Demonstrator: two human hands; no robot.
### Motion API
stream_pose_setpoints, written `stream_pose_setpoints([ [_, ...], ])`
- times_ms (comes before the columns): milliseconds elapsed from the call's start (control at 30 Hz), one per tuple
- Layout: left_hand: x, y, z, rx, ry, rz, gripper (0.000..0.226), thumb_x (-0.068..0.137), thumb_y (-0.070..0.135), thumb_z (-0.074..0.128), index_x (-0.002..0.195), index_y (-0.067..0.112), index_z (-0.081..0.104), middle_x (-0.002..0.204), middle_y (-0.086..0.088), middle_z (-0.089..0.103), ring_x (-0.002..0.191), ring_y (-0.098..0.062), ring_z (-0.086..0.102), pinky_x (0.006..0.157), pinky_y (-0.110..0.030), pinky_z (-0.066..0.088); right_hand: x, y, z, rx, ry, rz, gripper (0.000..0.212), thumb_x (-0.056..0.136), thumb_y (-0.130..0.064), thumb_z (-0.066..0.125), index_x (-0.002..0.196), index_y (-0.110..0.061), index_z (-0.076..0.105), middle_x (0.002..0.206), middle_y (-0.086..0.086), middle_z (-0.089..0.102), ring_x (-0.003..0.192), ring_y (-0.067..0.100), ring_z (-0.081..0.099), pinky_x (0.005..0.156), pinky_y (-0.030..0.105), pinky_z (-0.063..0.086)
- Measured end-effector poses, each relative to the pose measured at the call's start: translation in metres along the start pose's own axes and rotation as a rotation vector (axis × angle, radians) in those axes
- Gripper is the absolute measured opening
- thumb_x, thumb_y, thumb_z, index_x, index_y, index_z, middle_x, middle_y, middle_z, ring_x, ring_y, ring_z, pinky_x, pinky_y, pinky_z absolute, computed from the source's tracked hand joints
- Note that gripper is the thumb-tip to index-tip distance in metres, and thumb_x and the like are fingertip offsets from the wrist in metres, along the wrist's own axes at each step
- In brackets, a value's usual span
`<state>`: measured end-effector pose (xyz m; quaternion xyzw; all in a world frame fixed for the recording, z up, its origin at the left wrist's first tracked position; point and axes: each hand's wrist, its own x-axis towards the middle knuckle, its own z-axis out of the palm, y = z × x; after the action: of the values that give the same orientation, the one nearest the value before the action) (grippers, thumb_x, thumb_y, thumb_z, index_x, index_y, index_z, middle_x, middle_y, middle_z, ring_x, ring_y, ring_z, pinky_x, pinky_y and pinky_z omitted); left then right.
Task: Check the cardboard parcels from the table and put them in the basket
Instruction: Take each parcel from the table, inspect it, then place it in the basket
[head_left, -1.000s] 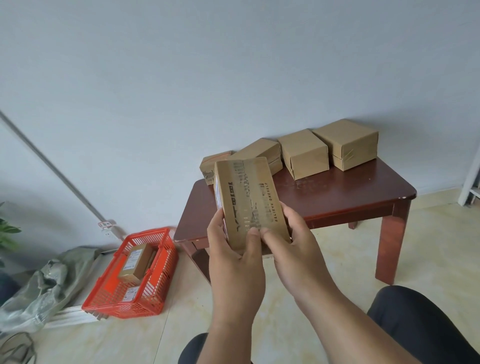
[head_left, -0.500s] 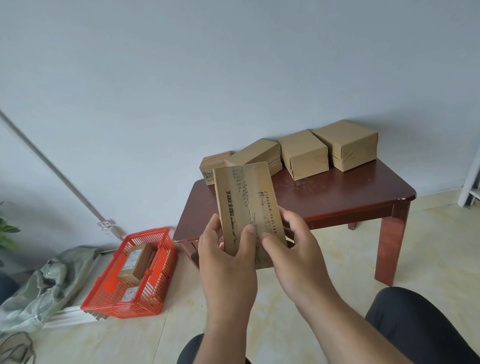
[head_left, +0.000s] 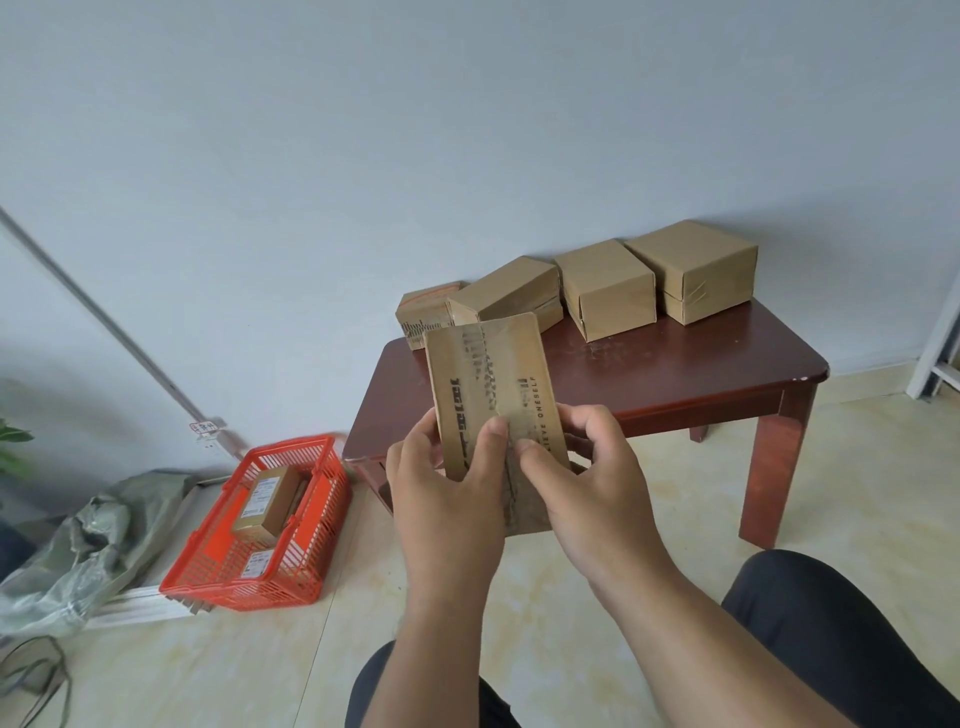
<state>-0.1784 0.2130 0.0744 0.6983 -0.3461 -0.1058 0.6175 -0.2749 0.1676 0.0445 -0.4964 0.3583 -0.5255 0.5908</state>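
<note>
A flat cardboard parcel (head_left: 491, 384) with dark print and clear tape stands upright in front of me, held by both hands. My left hand (head_left: 449, 493) grips its lower left side with the thumb across the face. My right hand (head_left: 587, 483) grips its lower right side, thumb on the front. Several more cardboard parcels (head_left: 608, 288) sit in a row at the back of the dark red table (head_left: 675, 369). The orange basket (head_left: 311, 530) stands on the floor to the left and holds a labelled parcel (head_left: 265, 501).
A grey-green bag (head_left: 88, 551) lies left of the basket beside white slats on the floor. A metal pipe (head_left: 119, 332) slants down the wall. My dark-trousered knees (head_left: 831, 639) show at the bottom right. A white frame stands at the far right edge.
The parcel has been turned a little in my hands and sits slightly lower. Both thumbs have shifted across its front face.
</note>
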Motion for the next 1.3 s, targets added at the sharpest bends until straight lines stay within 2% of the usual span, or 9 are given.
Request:
stream_pose_setpoints([
  [100, -0.009, -0.003, 0.001, 0.015, -0.024, -0.006, 0.031, 0.088, 0.045, 0.079, 0.117, 0.046, 0.067, 0.116, 0.026, 0.052, 0.113, 0.004, 0.058, 0.091, -0.054, 0.06, 0.001, 0.002, 0.0, 0.011, 0.032, 0.011, 0.024, 0.091, -0.022, 0.08, 0.108, -0.027, 0.064, 0.099, -0.013, 0.075, 0.087, -0.004, 0.071, 0.064, 0.013, 0.054],
  [233, -0.017, -0.005, 0.001, 0.034, -0.038, 0.031, 0.038, 0.087, 0.037, 0.079, 0.117, 0.053, 0.061, 0.118, 0.034, 0.051, 0.126, 0.004, 0.051, 0.108, -0.039, 0.05, 0.002, 0.006, 0.001, -0.008, 0.097, 0.026, 0.023, 0.09, -0.037, 0.082, 0.103, -0.028, 0.065, 0.098, -0.014, 0.077, 0.09, 0.001, 0.073, 0.065, 0.017, 0.055],
  [333, -0.014, -0.005, -0.003, 0.025, -0.06, -0.01, 0.047, 0.085, 0.045, 0.077, 0.128, 0.05, 0.058, 0.124, 0.031, 0.061, 0.121, -0.002, 0.062, 0.096, -0.054, 0.059, 0.001, 0.004, 0.001, -0.028, 0.101, 0.015, 0.025, 0.089, -0.041, 0.083, 0.103, -0.028, 0.066, 0.097, -0.016, 0.077, 0.09, 0.001, 0.073, 0.067, 0.019, 0.055],
  [467, -0.004, 0.0, -0.005, -0.008, -0.039, 0.012, 0.036, 0.09, 0.035, 0.077, 0.122, 0.031, 0.061, 0.113, 0.021, 0.07, 0.097, 0.018, 0.062, 0.083, -0.014, 0.055, 0.001, 0.003, 0.002, -0.007, 0.057, -0.011, 0.025, 0.089, -0.035, 0.083, 0.106, -0.026, 0.066, 0.099, -0.013, 0.077, 0.093, 0.002, 0.074, 0.069, 0.018, 0.057],
  [700, 0.004, 0.009, -0.005, 0.06, -0.063, 0.062, 0.034, 0.09, 0.053, 0.073, 0.122, 0.045, 0.066, 0.121, 0.018, 0.07, 0.118, 0.003, 0.063, 0.1, -0.042, 0.055, 0.002, -0.004, -0.001, -0.071, 0.001, -0.048, 0.032, 0.094, -0.04, 0.077, 0.123, -0.044, 0.065, 0.107, -0.022, 0.074, 0.103, -0.003, 0.068, 0.081, 0.028, 0.062],
  [867, -0.008, 0.009, -0.001, 0.093, -0.09, 0.039, 0.038, 0.088, 0.048, 0.072, 0.124, 0.05, 0.064, 0.123, 0.019, 0.068, 0.12, 0.004, 0.06, 0.1, -0.034, 0.052, 0.009, -0.007, -0.003, -0.102, 0.082, -0.017, 0.021, 0.091, -0.048, 0.075, 0.11, -0.04, 0.07, 0.098, -0.021, 0.074, 0.093, 0.0, 0.07, 0.084, 0.039, 0.062],
  [967, -0.009, 0.01, -0.001, 0.101, -0.077, 0.012, 0.041, 0.087, 0.047, 0.073, 0.127, 0.046, 0.064, 0.124, 0.019, 0.066, 0.117, 0.007, 0.058, 0.094, -0.025, 0.048, 0.011, -0.009, -0.003, -0.145, 0.089, -0.021, 0.022, 0.089, -0.053, 0.076, 0.104, -0.038, 0.069, 0.098, -0.02, 0.074, 0.092, 0.0, 0.07, 0.08, 0.036, 0.061],
  [1100, 0.001, 0.015, -0.001, 0.083, -0.033, -0.035, 0.034, 0.089, 0.048, 0.074, 0.12, 0.039, 0.064, 0.108, 0.025, 0.071, 0.111, 0.007, 0.063, 0.094, -0.03, 0.054, 0.014, -0.01, 0.002, -0.171, 0.052, -0.045, 0.024, 0.09, -0.046, 0.078, 0.109, -0.036, 0.069, 0.107, -0.013, 0.074, 0.098, 0.003, 0.07, 0.076, 0.025, 0.057],
  [1300, 0.017, 0.026, 0.0, 0.104, -0.034, -0.048, 0.03, 0.089, 0.053, 0.075, 0.111, 0.037, 0.063, 0.097, 0.028, 0.072, 0.101, 0.008, 0.066, 0.084, -0.027, 0.054, 0.026, -0.025, 0.005, -0.143, 0.0, -0.012, 0.022, 0.089, -0.032, 0.08, 0.103, -0.03, 0.064, 0.089, -0.023, 0.073, 0.076, -0.005, 0.068, 0.057, 0.012, 0.049],
])
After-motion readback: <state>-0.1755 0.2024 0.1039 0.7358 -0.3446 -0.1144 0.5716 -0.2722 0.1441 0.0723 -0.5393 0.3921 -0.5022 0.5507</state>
